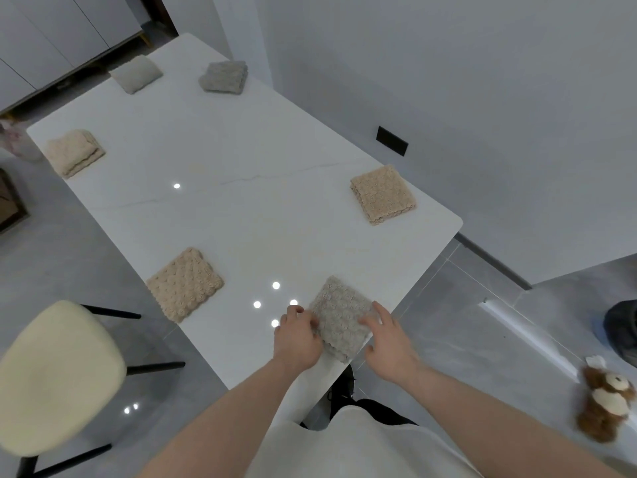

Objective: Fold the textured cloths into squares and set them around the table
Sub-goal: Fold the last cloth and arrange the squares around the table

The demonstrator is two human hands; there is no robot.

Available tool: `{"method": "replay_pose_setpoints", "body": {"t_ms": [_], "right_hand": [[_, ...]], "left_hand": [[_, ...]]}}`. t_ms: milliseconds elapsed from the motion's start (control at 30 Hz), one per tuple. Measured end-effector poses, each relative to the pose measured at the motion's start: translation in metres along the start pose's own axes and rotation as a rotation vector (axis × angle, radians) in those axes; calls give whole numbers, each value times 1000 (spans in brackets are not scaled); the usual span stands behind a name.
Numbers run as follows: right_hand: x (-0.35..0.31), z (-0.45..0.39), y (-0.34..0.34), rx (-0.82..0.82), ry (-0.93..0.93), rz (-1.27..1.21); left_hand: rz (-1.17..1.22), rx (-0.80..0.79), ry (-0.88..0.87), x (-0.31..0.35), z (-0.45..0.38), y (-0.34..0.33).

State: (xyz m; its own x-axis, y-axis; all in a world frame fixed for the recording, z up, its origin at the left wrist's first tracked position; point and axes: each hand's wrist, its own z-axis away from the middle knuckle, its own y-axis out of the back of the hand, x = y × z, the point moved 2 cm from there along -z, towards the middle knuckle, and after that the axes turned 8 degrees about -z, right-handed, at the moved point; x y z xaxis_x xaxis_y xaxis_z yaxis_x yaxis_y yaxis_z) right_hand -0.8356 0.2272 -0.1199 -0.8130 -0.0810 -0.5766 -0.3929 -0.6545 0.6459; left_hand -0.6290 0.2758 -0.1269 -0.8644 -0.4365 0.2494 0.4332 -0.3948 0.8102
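Note:
A grey textured cloth (339, 313), folded into a square, lies at the near corner of the white table (241, 208). My left hand (298, 336) grips its left edge with curled fingers. My right hand (387, 336) rests on its right edge, fingers fairly straight. Folded squares sit around the table: a beige one (185, 283) near left, a beige one (382, 193) at the right edge, a cream one (76, 152) at the left, a grey one (224, 76) and a pale grey one (136, 73) at the far end.
A cream-seated chair (57, 377) with black legs stands left of the table. A stuffed toy (608, 401) lies on the floor at the right. White cabinets (51, 39) stand beyond the far end, and a wall runs along the right side.

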Motion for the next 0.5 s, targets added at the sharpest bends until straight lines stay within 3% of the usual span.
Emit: {"method": "replay_pose_setpoints", "body": {"t_ms": [100,300,400,500], "right_hand": [[-1,-4,-4,-80,-33,4],[-1,2,-9,-84,-35,11],[-4,8,-5,-19,26,72],[-5,9,-4,-27,106,155]], "left_hand": [[91,-46,37,4,-4,3],[108,-64,-3,1,-8,12],[30,37,-37,-2,-3,12],[-69,139,-180,2,10,12]]}}
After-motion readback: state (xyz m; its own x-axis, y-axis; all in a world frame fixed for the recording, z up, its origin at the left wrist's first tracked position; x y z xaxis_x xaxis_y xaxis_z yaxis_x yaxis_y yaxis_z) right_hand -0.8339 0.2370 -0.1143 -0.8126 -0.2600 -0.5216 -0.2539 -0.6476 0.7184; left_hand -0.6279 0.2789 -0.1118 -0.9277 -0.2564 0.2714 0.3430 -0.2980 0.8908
